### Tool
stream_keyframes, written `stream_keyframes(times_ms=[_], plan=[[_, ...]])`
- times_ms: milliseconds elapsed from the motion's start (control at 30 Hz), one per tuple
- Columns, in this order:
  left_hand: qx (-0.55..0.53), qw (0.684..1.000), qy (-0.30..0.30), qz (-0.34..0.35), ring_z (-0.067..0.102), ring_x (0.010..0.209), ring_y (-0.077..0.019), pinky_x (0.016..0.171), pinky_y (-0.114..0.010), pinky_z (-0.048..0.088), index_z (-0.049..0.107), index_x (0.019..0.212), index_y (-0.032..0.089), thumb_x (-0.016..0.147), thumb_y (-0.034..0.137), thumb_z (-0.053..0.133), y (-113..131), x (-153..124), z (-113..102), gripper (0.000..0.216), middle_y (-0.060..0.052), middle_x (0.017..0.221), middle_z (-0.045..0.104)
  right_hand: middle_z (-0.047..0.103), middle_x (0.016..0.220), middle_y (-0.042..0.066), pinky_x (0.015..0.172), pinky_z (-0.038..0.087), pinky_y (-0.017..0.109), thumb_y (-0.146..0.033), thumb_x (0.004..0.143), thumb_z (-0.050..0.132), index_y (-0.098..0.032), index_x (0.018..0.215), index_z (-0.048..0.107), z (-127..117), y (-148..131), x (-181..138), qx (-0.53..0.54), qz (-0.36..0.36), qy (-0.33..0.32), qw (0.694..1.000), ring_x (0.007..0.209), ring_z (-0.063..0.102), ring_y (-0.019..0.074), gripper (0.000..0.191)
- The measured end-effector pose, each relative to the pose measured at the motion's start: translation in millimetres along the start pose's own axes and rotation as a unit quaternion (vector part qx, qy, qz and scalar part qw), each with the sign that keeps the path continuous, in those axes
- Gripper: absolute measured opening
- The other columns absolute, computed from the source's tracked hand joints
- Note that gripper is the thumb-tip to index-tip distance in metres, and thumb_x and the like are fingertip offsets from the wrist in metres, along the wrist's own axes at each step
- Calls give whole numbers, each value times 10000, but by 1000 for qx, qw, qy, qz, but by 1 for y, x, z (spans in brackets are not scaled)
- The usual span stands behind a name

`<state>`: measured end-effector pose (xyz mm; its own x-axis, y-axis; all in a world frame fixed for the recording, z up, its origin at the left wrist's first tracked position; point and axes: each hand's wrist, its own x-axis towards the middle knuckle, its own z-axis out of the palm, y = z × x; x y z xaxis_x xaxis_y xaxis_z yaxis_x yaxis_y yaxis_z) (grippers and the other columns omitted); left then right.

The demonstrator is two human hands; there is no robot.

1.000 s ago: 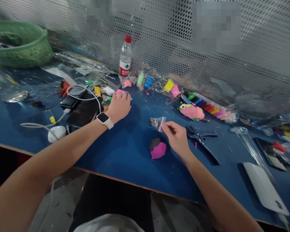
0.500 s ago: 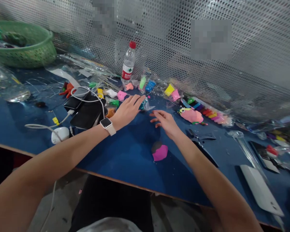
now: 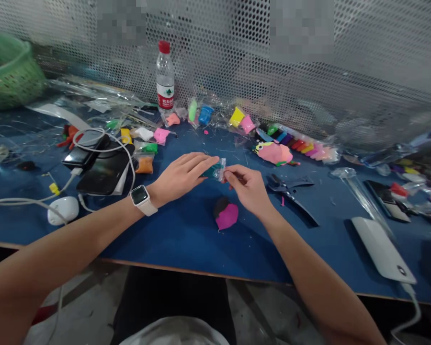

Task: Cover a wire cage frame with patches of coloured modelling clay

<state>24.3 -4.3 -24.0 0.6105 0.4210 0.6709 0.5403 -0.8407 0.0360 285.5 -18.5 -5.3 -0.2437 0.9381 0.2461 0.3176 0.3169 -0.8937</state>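
Note:
Between my hands is a small clear packet of teal clay (image 3: 214, 171). My left hand (image 3: 183, 175), with a white-strapped watch at its wrist, has its fingers closed on the packet's left part. At the other end, my right hand (image 3: 247, 188) pinches the clear plastic edge between thumb and fingers. Just below the hands lies a lump of magenta and dark grey clay (image 3: 227, 215) on the blue table (image 3: 172, 239). Black-handled pliers (image 3: 290, 194) lie right of my right hand. Behind them is a pink clay figure (image 3: 275, 153) with a yellow trim and an eye.
Several clay packets, including an orange packet (image 3: 144, 164) and a blue packet (image 3: 205, 115), lie toward the back. A water bottle (image 3: 165, 79) stands by the perforated metal panel. Phones and cables sit left, near a green basket (image 3: 10, 76); a white power bank (image 3: 382, 249) lies right.
My left hand has closed on the teal clay packet and drawn it toward me. My right hand has come to its edge and pinched it. The view has shifted right.

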Motion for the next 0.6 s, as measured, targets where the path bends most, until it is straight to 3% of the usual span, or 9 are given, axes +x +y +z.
stream_keyframes(times_ms=[367, 600], plan=[[-95, 994, 30, -38, 787, 1333, -273, 1141, -432, 689, 600, 1563, 220, 1109, 279, 774, 5, -1, 2, 490, -141, 1428, 781, 771, 812, 10, 639, 555, 308, -587, 1001, 810, -231, 924, 800, -6, -10, -5, 123, 58, -79, 988, 665, 636, 143, 365], [-118, 990, 58, -44, 805, 1268, -261, 1089, -429, 705, 664, 1460, 252, 1080, 250, 809, 16, 0, -1, 407, -106, 1364, 794, 723, 679, -12, 524, 492, 284, -322, 946, 753, -225, 801, 766, -3, -9, -6, 121, 78, -24, 989, 540, 578, 112, 175]])
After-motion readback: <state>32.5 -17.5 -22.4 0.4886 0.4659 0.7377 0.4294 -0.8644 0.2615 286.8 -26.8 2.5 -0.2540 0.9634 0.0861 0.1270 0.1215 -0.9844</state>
